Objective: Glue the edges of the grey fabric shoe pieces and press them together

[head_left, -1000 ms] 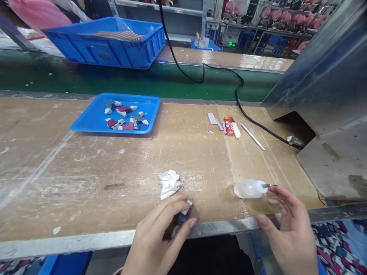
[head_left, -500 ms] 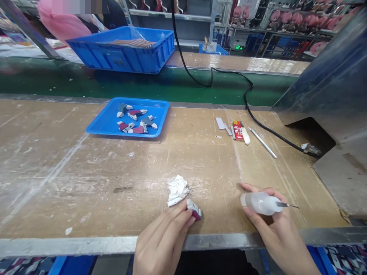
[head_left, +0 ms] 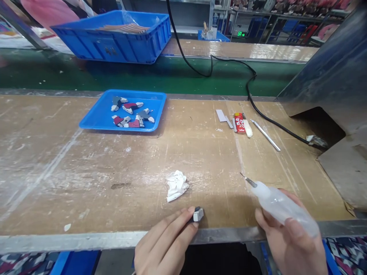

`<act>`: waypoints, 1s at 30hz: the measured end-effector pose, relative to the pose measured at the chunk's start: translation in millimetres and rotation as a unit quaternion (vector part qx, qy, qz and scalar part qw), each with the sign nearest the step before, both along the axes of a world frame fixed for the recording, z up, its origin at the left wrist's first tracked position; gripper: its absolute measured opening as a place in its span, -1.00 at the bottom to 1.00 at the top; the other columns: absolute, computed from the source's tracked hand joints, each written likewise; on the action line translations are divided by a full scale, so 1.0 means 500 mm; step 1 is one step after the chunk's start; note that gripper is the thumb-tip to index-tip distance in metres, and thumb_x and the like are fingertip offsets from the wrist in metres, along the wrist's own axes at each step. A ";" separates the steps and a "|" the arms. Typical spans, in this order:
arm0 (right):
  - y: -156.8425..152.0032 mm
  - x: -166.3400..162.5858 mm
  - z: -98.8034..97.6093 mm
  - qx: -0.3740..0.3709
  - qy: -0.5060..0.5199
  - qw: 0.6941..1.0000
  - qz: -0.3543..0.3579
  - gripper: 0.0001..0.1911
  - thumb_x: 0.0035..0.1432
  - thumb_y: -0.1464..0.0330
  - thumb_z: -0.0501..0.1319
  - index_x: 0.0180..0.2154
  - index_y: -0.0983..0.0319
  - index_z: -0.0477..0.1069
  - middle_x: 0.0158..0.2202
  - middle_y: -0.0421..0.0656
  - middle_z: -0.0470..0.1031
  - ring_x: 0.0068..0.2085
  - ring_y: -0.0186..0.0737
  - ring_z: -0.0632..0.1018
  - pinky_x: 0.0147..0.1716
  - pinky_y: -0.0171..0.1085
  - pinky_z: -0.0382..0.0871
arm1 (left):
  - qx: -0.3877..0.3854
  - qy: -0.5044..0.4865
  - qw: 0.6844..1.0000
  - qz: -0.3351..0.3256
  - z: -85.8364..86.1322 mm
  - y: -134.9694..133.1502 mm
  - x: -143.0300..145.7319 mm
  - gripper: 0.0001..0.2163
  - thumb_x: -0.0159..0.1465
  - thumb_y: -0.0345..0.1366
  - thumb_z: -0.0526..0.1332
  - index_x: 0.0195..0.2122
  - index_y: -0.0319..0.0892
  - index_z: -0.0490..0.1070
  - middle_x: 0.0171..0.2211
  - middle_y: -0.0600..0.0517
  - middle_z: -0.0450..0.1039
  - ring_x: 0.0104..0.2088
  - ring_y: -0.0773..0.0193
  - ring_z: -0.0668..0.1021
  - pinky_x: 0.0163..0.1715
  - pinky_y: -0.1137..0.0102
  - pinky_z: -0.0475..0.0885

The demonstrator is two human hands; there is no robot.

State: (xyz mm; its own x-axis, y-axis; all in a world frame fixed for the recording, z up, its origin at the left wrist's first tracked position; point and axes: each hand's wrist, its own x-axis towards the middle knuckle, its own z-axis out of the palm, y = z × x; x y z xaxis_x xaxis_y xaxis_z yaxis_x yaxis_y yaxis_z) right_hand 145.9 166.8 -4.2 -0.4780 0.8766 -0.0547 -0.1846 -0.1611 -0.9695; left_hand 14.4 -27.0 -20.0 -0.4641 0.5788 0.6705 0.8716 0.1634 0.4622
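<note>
My left hand (head_left: 164,242) is closed in a pinch on a small grey and white part (head_left: 197,214) at the near edge of the wooden bench (head_left: 86,172). My right hand (head_left: 289,240) grips a translucent squeeze bottle (head_left: 282,208) whose metal needle tip points up and left, toward the middle of the bench. A crumpled white tissue (head_left: 176,185) lies just beyond the small part. Further back sits a shallow blue tray (head_left: 97,118) holding several small grey, red and white parts (head_left: 130,114).
A red packet (head_left: 238,123), white sticks and a metal rod (head_left: 265,134) lie at the back right. A black cable (head_left: 252,95) runs to a grey metal housing (head_left: 329,76) on the right. Behind are a green conveyor belt (head_left: 86,76) and a big blue crate (head_left: 114,36).
My right hand lifted the bottle off the bench and turned it, so the needle that pointed right points up-left. My left hand turned the small part in its pinch.
</note>
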 end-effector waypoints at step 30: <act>-0.068 -0.056 -0.024 0.193 0.064 0.978 0.055 -0.78 0.18 0.36 0.41 -0.17 0.14 0.43 -0.33 -0.19 0.50 -0.36 -0.21 0.59 -0.43 -0.27 0.60 | -0.028 0.089 0.994 -0.065 -0.005 -0.014 -0.022 -0.81 0.38 -0.64 0.19 -0.13 -0.38 0.59 0.03 -0.19 0.59 0.14 0.16 0.57 0.11 0.36 0.56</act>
